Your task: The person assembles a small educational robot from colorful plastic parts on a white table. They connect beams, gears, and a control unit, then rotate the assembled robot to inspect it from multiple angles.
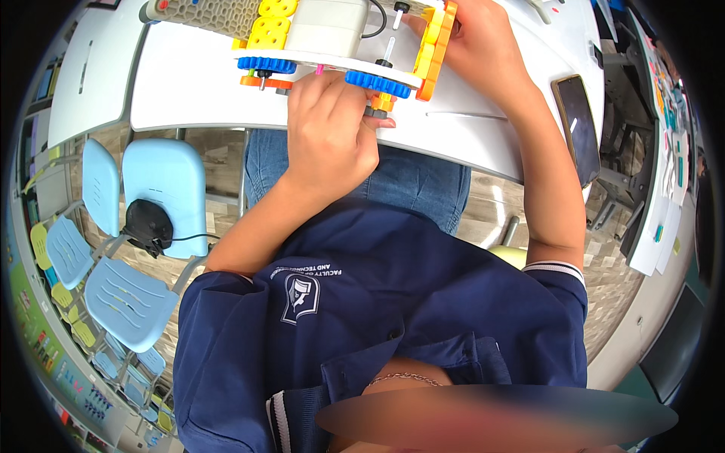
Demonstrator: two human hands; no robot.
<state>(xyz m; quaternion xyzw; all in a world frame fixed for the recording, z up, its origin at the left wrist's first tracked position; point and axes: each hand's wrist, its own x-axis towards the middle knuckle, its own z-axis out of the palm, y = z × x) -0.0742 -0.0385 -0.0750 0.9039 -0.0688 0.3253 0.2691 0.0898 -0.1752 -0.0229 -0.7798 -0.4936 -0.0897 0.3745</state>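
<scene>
A toy building-kit model (332, 57) stands at the table's near edge, cut off by the top of the view. It has a white plate, blue gear wheels (377, 84), yellow blocks (269, 33) and a pale grey box (326, 27) with a black cable. My left hand (328, 128) is closed at its near side, fingers curled under the plate beside small yellow and grey pieces; the fingertips are partly hidden. At the right end, my right hand (483, 49) grips the yellow-orange beam (436, 49), a fingertip showing behind it near a black-capped white rod (399, 15).
A thin rod (464, 116) lies on the white table (204, 98). A dark phone (578, 128) rests at the table's right edge. Light blue chairs (162, 181), one carrying a black bag (148, 228), stand at the left. My lap is under the table edge.
</scene>
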